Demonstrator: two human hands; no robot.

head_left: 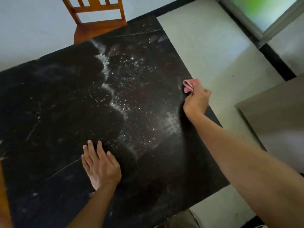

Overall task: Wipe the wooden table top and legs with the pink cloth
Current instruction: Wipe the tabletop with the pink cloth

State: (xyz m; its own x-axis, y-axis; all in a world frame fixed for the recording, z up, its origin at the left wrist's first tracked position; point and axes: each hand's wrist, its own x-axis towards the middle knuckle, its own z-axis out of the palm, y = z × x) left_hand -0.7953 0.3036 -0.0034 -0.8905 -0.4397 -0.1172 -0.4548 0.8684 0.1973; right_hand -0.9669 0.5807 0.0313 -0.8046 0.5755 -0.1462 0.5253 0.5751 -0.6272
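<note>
Dark table top (57, 104) — right hand (196, 100) grip pinching pink cloth (189, 85), left hand (100, 167) flat, fingers spread.

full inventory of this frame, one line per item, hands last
table top: 1, dark, fills most of the view; pale speckled residue across its middle and right part
pink cloth: 1, pink, bunched, at the table's right edge
chair: 1, orange-brown wood, beyond the table's far edge
floor: pale tiles, right of the table
grey surface: 1, far right, identity unclear
left hand: 1, flat on the table, near side, fingers spread
right hand: 1, closed on the pink cloth at the right edge
</note>
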